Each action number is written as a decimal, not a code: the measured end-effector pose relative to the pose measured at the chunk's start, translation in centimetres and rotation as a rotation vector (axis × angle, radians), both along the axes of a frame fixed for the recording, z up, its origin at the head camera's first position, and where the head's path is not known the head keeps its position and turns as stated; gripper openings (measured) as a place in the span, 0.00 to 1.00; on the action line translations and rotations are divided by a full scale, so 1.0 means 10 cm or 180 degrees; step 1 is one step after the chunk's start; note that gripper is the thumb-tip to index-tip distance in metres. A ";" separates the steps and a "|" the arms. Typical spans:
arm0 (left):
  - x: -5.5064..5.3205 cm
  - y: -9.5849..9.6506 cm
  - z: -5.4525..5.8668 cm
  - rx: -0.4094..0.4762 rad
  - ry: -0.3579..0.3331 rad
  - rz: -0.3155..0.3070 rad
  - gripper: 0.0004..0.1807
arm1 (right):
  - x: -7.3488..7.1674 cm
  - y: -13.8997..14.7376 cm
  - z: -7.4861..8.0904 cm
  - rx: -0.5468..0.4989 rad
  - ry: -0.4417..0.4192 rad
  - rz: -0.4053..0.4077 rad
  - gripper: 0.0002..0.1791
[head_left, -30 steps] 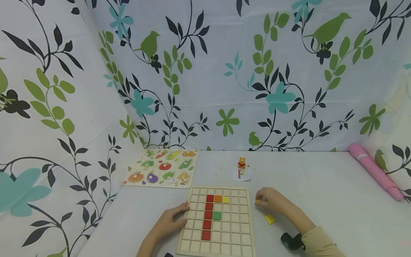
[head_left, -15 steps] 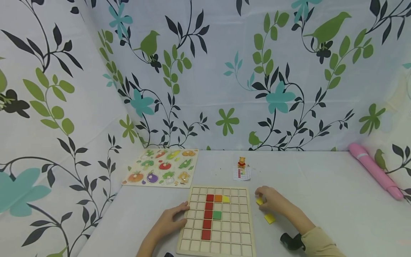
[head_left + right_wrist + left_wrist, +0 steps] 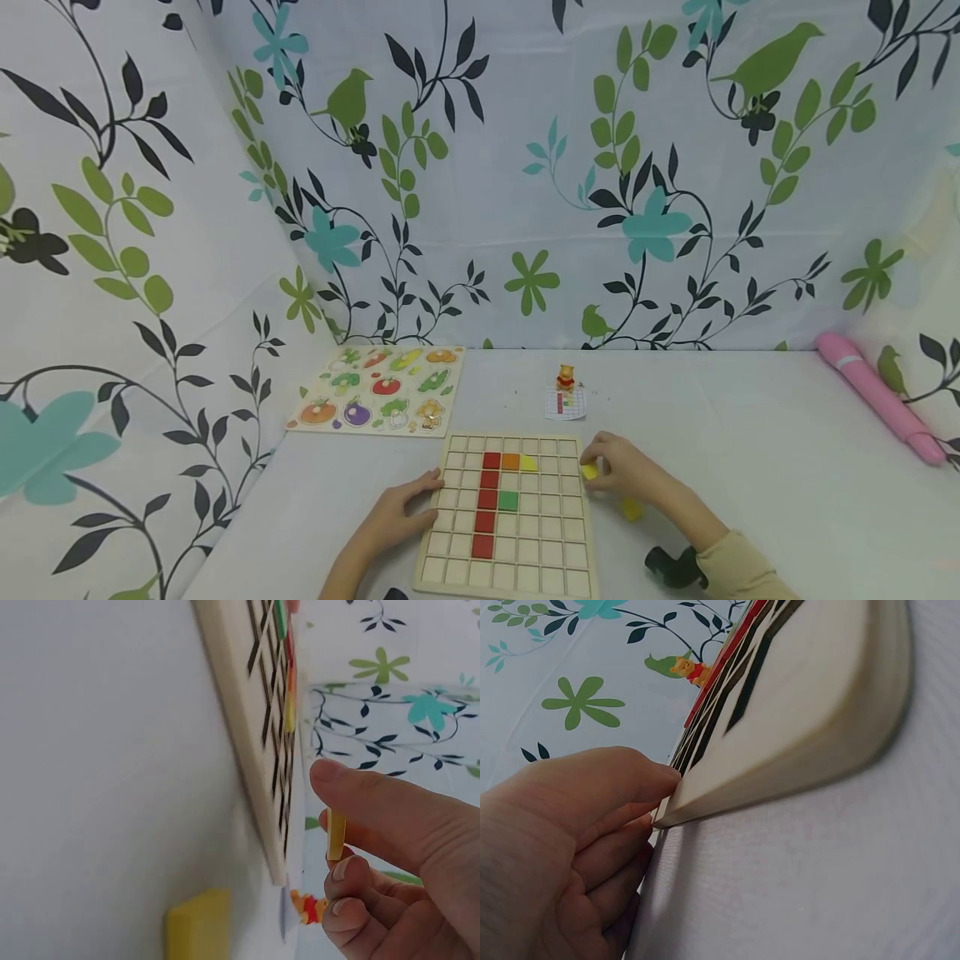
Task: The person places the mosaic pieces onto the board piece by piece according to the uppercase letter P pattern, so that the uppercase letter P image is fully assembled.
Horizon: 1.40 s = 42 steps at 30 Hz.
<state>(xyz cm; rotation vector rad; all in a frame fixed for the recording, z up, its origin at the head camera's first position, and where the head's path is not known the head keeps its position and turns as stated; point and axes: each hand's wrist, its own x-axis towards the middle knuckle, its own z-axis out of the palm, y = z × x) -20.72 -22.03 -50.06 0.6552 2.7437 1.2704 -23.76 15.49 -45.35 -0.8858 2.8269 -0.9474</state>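
The wooden grid board [image 3: 528,554] lies on the white table. A column of red tiles [image 3: 488,500] sits in it, with an orange tile [image 3: 511,462], a yellow tile [image 3: 528,463] and a green tile [image 3: 507,501]. My left hand [image 3: 395,512] rests thumb and fingers against the board's left edge; the left wrist view shows the thumb [image 3: 630,776] touching the rim. Just off the board's upper right side, my right hand [image 3: 628,469] pinches a yellow tile [image 3: 336,834] between thumb and finger, raised above the table. Another yellow tile [image 3: 632,508] lies on the table beneath that arm.
Behind the board stand a small bear figurine [image 3: 566,377] and a paper grid card [image 3: 565,404]. A vegetable puzzle board [image 3: 378,392] lies at back left. A pink stick-like object [image 3: 879,397] lies at far right. A dark object [image 3: 672,567] sits by the right sleeve.
My right hand has lifted the yellow tile and carried it left toward the board's right edge. My left hand stays at the left edge.
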 end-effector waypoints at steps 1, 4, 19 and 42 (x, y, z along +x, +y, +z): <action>0.00 0.00 0.00 -0.0002 0.0001 0.0000 0.21 | 0.00 -0.02 0.01 -0.0015 0.0005 0.0041 0.13; 0.00 -0.01 0.01 -0.0012 0.0027 -0.0014 0.21 | 0.00 -0.11 0.04 -0.0017 -0.0023 0.0140 0.13; 0.00 0.00 0.02 0.0008 0.0051 -0.0051 0.21 | 0.05 -0.47 0.02 0.0074 -0.0056 0.0488 0.13; 0.05 0.03 0.10 0.0029 0.0126 -0.0046 0.21 | 0.02 -0.75 -0.07 0.0292 -0.0053 0.0634 0.19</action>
